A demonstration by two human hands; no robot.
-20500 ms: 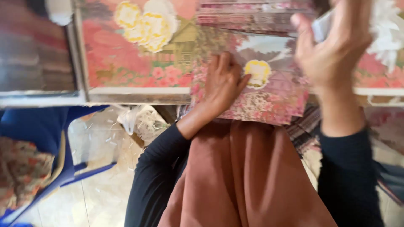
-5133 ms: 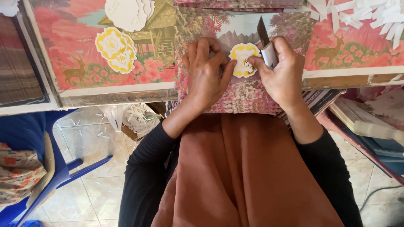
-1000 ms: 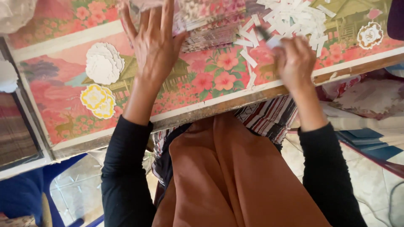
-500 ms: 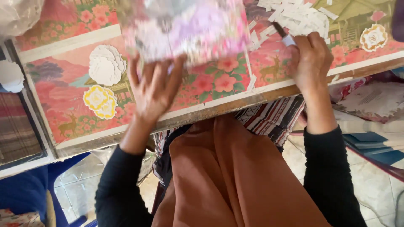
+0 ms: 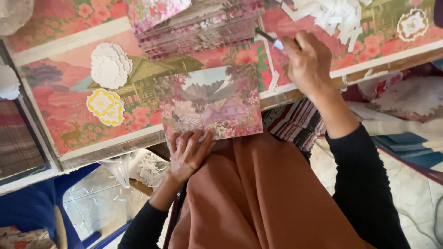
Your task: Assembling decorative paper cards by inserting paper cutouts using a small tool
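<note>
Left hand (image 5: 188, 154), fingers curled, grips the near edge of a printed floral sheet (image 5: 212, 103) lying on the table's front rim (image 5: 115, 145). Right hand (image 5: 308, 62), closed, clasps a craft knife (image 5: 270, 38) above the sheet's far right corner.
</note>
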